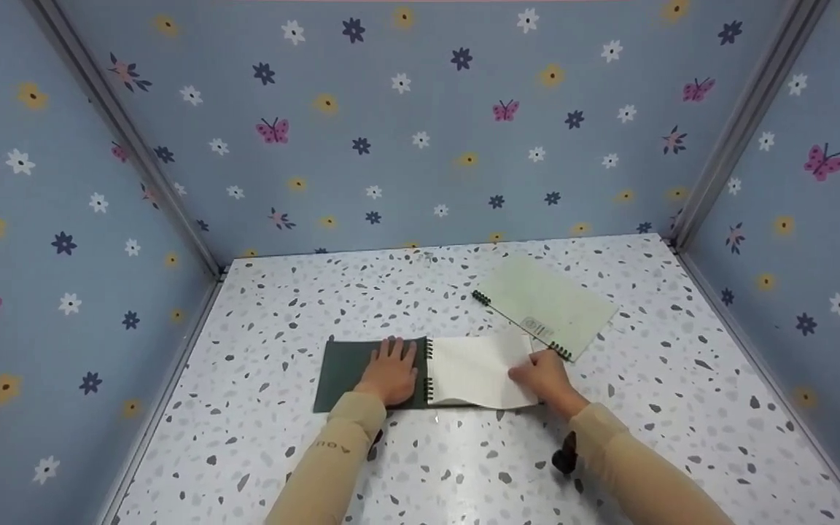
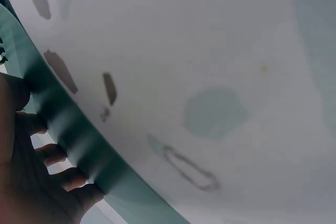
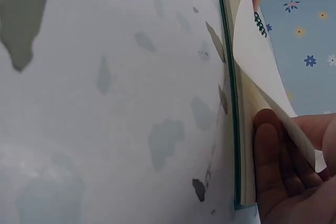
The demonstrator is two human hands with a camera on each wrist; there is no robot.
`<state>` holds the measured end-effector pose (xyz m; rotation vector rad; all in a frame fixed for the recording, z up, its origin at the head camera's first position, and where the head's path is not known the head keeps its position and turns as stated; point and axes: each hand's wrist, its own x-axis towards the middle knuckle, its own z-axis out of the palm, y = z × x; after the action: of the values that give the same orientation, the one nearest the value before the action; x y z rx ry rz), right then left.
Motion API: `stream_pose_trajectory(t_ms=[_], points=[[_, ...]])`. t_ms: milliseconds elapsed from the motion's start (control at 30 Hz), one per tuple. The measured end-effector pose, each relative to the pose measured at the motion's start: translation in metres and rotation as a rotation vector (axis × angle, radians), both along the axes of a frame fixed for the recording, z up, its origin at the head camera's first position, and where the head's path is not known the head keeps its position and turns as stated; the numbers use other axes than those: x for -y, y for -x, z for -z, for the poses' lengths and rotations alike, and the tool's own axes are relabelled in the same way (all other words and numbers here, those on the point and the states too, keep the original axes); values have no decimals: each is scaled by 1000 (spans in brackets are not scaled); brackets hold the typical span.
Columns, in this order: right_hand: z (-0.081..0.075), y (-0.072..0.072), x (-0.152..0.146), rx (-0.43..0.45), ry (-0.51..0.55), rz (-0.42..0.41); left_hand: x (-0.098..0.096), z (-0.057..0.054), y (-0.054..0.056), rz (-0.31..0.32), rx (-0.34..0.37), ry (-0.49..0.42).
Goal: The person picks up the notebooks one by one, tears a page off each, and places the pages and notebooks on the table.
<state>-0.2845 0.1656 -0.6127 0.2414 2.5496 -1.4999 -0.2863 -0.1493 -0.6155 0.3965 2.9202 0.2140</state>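
Note:
A spiral-bound notebook point(image 1: 464, 368) lies open on the speckled table, its dark green cover point(image 1: 343, 372) folded out to the left. My left hand point(image 1: 392, 372) rests on that cover with fingers spread out. At the notebook's right edge, my right hand point(image 1: 545, 378) pinches a white page point(image 3: 262, 61) between thumb and fingers. In the right wrist view the page curves up off the stack beneath it. The left wrist view shows my left fingers point(image 2: 52, 153) against the green cover point(image 2: 68, 108).
A second spiral notebook with a pale green cover point(image 1: 555, 302) lies at an angle behind my right hand, with a small label point(image 1: 537, 327) near its binding. Blue flowered panels point(image 1: 420, 131) enclose the speckled table point(image 1: 318, 299) at the back and both sides.

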Motion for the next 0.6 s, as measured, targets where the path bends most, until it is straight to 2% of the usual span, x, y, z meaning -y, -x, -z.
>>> stream_pose_trajectory(t_ms=[200, 433, 600], points=[[1, -6, 3, -12, 16, 18, -1, -1, -1, 0, -4, -5], [5, -10, 1, -14, 84, 21, 0, -2, -2, -7, 0, -9], [6, -9, -6, 6, 53, 40, 0, -3, 0, -1, 13, -16]])
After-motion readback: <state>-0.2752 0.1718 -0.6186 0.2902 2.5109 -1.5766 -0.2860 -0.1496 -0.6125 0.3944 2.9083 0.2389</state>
